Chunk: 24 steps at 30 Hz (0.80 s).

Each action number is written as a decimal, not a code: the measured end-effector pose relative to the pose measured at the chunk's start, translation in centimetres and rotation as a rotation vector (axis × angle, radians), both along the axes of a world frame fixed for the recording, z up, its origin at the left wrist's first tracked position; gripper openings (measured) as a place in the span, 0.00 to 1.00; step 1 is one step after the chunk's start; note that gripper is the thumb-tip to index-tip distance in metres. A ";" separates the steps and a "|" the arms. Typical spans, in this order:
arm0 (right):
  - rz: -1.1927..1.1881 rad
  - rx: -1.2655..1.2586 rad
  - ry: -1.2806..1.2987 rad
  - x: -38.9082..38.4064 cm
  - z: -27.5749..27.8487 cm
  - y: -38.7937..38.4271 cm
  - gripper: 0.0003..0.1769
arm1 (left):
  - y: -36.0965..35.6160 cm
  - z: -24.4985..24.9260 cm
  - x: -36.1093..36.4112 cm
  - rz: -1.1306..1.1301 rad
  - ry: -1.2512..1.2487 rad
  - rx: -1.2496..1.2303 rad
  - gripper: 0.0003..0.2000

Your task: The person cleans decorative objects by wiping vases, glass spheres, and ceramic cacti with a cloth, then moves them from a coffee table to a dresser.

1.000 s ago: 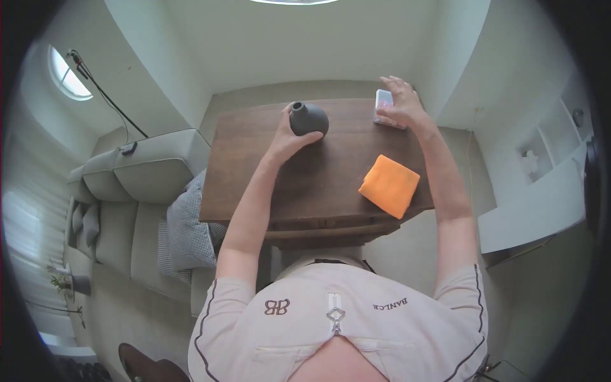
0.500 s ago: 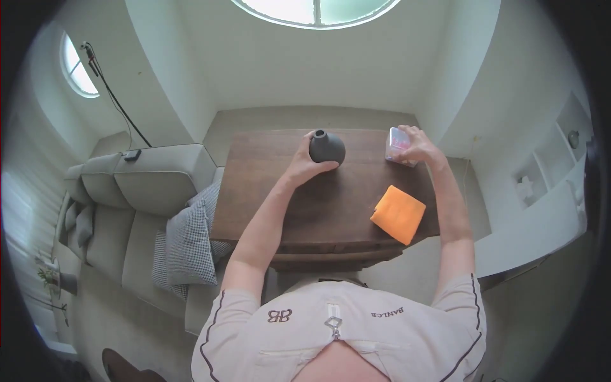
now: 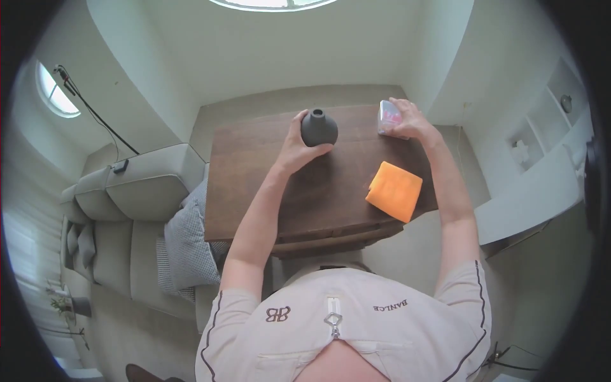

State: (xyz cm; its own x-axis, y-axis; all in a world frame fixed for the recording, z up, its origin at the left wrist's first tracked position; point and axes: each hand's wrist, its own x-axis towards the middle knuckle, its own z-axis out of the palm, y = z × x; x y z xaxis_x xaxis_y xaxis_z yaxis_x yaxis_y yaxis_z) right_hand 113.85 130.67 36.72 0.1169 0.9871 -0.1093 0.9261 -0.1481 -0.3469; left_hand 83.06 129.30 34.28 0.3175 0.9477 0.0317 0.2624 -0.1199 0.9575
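A dark grey vase (image 3: 320, 131) with a narrow neck stands upright on the brown wooden table (image 3: 254, 191). My left hand (image 3: 298, 145) is wrapped round its left and near side. Toward the table's far right corner, my right hand (image 3: 412, 121) grips a small clear plastic box (image 3: 385, 121) with something pink showing in it. The fingers cover much of the box's right side. Nearer to me, a folded orange cloth (image 3: 394, 191) lies at the table's right side, touched by neither hand.
A grey sofa (image 3: 114, 254) with checked cushions (image 3: 191, 245) stands to the left of the table. White shelving (image 3: 541, 134) and a white curved counter (image 3: 534, 204) are on the right. Behind the sofa is a thin black stand (image 3: 102, 118).
The camera view has tilted, so the table and everything on it sit higher in the picture. Both hands keep their grips, and the vase, box and cloth show no clear move on the table.
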 end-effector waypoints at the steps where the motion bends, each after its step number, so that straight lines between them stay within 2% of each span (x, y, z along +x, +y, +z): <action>1: -0.003 -0.021 -0.059 -0.2 0.0 -0.2 0.52 | 0.0 -0.5 0.1 0.013 0.001 0.009 0.44; 3: -0.007 -0.047 -0.147 -0.5 0.1 -0.5 0.53 | 0.1 -0.9 0.3 0.030 0.003 0.028 0.46; 6: 0.003 0.115 -0.077 -1.1 0.2 -2.4 0.51 | 0.0 -0.9 0.7 0.083 -0.006 0.069 0.43; 9: 0.032 0.303 0.046 -1.8 -0.5 -4.6 0.44 | -0.1 -0.7 0.7 0.116 -0.019 0.072 0.42; 14: 0.128 0.321 0.215 -2.8 -1.9 -7.1 0.38 | -0.5 -0.2 1.0 0.092 -0.182 -0.074 0.45; 18: 0.143 0.290 0.284 -3.5 -2.2 -8.9 0.36 | -0.8 -0.7 2.0 0.031 -0.090 -0.051 0.43; 24: 0.107 0.409 0.363 -3.6 -4.4 -9.3 0.30 | -0.2 -0.6 2.3 0.057 -0.054 -0.047 0.44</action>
